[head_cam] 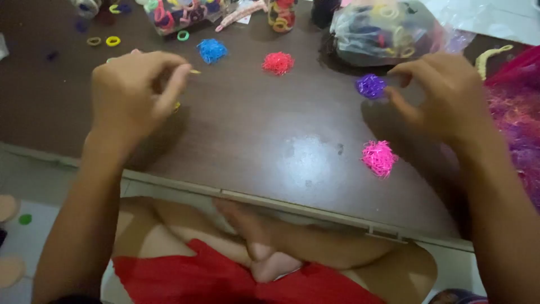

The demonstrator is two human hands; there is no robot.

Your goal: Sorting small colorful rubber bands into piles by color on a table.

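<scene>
A dark brown surface (253, 135) carries small heaps of tiny elastic bands: a blue heap (212, 50) and a red heap (278, 62) toward the far side, well apart, and a pink heap (379, 158) nearer the front edge. Along the back stand a clear bag of bands (388, 31), a small jar (282, 14) and a clear box (180, 12) of coloured hair ties. Two yellow rings (104, 41) lie at far left, a green ring (183, 35) near the box.

A home floor; low brown table (253, 135) over crossed legs; hair-tie bags (382, 31)
</scene>
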